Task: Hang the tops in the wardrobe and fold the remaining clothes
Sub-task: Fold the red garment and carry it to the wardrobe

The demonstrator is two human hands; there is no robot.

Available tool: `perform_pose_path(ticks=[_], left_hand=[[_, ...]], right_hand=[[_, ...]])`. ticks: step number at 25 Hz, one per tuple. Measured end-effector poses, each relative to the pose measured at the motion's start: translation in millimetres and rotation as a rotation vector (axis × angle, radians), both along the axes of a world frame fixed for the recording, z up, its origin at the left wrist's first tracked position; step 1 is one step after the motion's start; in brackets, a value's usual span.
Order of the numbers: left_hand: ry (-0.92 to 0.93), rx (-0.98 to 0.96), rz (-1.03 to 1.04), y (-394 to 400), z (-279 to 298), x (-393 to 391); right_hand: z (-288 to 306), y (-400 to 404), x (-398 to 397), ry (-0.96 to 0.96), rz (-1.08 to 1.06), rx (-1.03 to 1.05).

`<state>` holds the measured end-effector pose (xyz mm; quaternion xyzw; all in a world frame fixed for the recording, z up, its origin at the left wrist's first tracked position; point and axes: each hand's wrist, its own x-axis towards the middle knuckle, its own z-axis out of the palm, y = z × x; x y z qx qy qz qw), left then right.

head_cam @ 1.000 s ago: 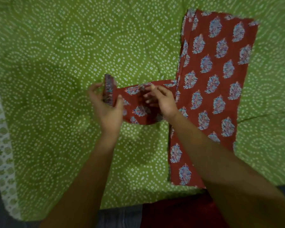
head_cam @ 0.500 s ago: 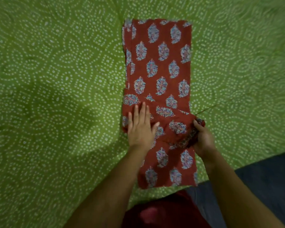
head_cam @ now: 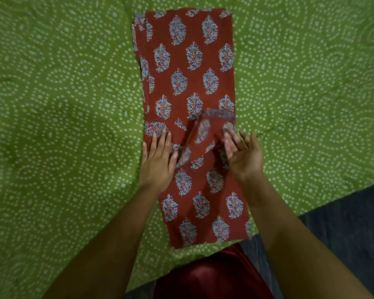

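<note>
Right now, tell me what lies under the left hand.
The left hand rests flat on the red garment, which lies on the green sheet. The cloth's lower layers beneath the palm are covered.

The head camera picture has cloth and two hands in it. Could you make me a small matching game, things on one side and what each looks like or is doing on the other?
Things:
1. left hand
2. right hand
3. red garment
4. bedspread

States:
A. green with white dotted pattern
B. lying in a long strip, blue leaf prints
C. flat, palm down on the cloth
D. fingers spread, at a loose flap

Pairs: 1-C, 2-D, 3-B, 4-A
</note>
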<state>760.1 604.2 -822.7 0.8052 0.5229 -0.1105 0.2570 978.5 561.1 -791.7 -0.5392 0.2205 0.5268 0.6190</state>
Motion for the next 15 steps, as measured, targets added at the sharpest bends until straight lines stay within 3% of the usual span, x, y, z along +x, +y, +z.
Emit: perform_pose_path(ticks=[1, 2, 4, 5, 7, 9, 11, 13, 15], left_hand=[[-0.085, 0.0, -0.014, -1, 6, -8], [-0.133, 0.016, -0.086, -5, 9, -21], [-0.101, 0.074, -0.4, -16, 10, -49], [-0.051, 0.097, -0.562, -21, 6, -61], [0.01, 0.13, -0.753, -25, -10, -74], [0.015, 0.159, -0.795, -25, -26, -72], [-0.007, 0.228, -0.812, -25, -32, -66], [-0.07, 0.191, -0.713, -24, -31, -58], [-0.146, 0.033, -0.329, -10, -22, -44]], right_hand=[[1, -8, 2, -0.197, 0.123, -0.025], [-2, -23, 6, -0.522, 0.356, -0.051], [-17, -67, 27, -1.301, 1.106, -0.006], [-25, -85, 41, -1.594, 1.501, 0.071], [-36, -103, 63, -1.936, 2.033, 0.316], [-52, -98, 70, -2.02, 2.217, 0.569], [-64, -82, 68, -1.934, 2.183, 0.712], [-66, -65, 64, -1.744, 2.061, 0.589], [-56, -46, 61, -1.457, 1.858, 0.264]])
